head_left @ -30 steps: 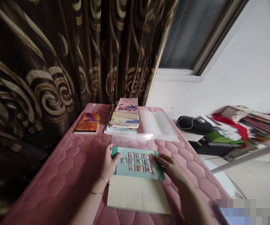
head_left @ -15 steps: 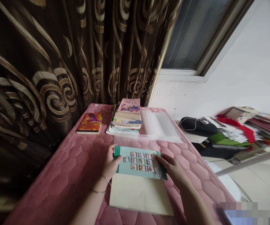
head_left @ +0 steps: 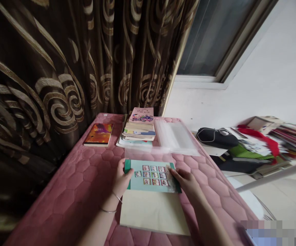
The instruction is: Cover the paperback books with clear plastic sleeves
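Note:
A teal book (head_left: 151,186) with green side edges and rows of small pictures lies in front of me. My left hand (head_left: 124,174) grips its left edge, thumb on top and fingers hidden at the side. At the right edge, my right hand (head_left: 185,176) pinches it with the thumb side over the cover. Below the teal part, a plain cream surface (head_left: 153,212) reaches toward me; whether it belongs to the same book I cannot tell. A strip of clear plastic film (head_left: 148,153) extends beyond the far edge of the book.
Everything lies on a pink quilted surface (head_left: 78,177). Behind are a stack of books (head_left: 140,128), an orange book (head_left: 98,134) on the left and clear plastic sheets (head_left: 177,136) on the right. Further right, a cluttered shelf holds a black pouch (head_left: 216,137) and papers. A patterned curtain (head_left: 60,85) hangs behind.
The right side of the teal book has shifted slightly up and left, with my right hand on it. My left hand has barely moved.

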The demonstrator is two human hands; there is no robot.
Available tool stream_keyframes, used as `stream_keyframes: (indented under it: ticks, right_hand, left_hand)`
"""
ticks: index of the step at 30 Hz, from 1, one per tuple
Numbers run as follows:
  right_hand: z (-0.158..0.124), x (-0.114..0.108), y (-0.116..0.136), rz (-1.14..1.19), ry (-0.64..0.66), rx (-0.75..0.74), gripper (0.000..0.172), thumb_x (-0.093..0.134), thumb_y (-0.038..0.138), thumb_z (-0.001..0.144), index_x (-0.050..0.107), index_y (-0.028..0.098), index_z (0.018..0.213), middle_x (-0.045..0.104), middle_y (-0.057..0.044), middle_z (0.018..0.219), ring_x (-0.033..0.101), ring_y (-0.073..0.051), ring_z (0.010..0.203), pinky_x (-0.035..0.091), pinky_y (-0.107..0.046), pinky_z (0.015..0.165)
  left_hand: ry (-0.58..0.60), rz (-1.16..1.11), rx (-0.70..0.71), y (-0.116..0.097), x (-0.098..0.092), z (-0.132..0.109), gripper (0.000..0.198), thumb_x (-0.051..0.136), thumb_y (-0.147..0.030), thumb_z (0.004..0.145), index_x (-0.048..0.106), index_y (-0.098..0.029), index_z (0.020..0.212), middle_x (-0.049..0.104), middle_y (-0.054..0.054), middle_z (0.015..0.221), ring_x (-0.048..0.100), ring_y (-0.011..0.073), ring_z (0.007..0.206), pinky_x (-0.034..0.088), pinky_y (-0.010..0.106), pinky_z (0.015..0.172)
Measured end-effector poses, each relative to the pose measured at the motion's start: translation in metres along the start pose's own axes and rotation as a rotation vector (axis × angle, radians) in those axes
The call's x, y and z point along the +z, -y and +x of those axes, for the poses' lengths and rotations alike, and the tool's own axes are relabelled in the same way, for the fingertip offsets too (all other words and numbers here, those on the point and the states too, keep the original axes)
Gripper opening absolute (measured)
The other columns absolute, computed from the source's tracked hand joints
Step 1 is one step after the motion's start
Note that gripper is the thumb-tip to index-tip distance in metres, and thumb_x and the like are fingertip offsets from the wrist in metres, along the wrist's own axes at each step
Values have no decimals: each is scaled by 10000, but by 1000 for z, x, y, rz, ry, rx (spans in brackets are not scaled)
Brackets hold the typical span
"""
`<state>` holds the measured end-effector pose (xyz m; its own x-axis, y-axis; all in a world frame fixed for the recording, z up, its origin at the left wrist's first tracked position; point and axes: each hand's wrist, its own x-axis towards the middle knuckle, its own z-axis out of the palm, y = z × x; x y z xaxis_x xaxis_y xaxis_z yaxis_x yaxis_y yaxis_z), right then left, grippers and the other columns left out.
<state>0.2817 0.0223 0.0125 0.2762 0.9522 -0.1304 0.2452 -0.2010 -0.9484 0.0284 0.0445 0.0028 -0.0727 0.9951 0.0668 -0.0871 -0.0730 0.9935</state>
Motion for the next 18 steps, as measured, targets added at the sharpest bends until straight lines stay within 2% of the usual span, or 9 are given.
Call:
stream_keyframes:
  ticks: [5, 9, 13, 18]
  right_hand:
    - [-1, -8, -5, 97, 131, 46, 354, 663, 561, 649, 608, 212, 643, 506, 30, 526, 399, -116, 478, 266, -247, 440]
    - [1, -5, -8, -18, 46, -43, 368, 634, 565, 671, 582, 211, 584, 512, 29, 521, 412, -121, 488, 277, -249, 454]
    - [3, 2, -7, -61, -45, -57, 425, 610, 621, 629, 577, 202, 568, 513, 20, 523, 431, -131, 514, 304, -245, 468]
    - [2, 2, -6, -26, -45, -44, 437, 623, 627, 623, 626, 190, 627, 545, 12, 535, 457, -138, 522, 316, -240, 460]
  left_hand:
    - [-21, -12, 47, 9, 2, 2, 372, 650, -246, 677, 502, -180, 1012, 642, 42, 924, 616, 181, 840, 474, 330, 806]
    - [-35, -5, 52, 14, 1, 4, 382, 667, -252, 677, 504, -180, 1016, 649, 46, 934, 622, 183, 856, 474, 329, 810]
    - [-35, 5, 50, 11, 0, 4, 375, 653, -285, 698, 506, -178, 1026, 652, 57, 956, 624, 191, 875, 474, 325, 807]
    - [4, 3, -22, 5, -1, 1, 377, 629, -252, 683, 527, -185, 1040, 666, 44, 942, 628, 198, 865, 482, 323, 778]
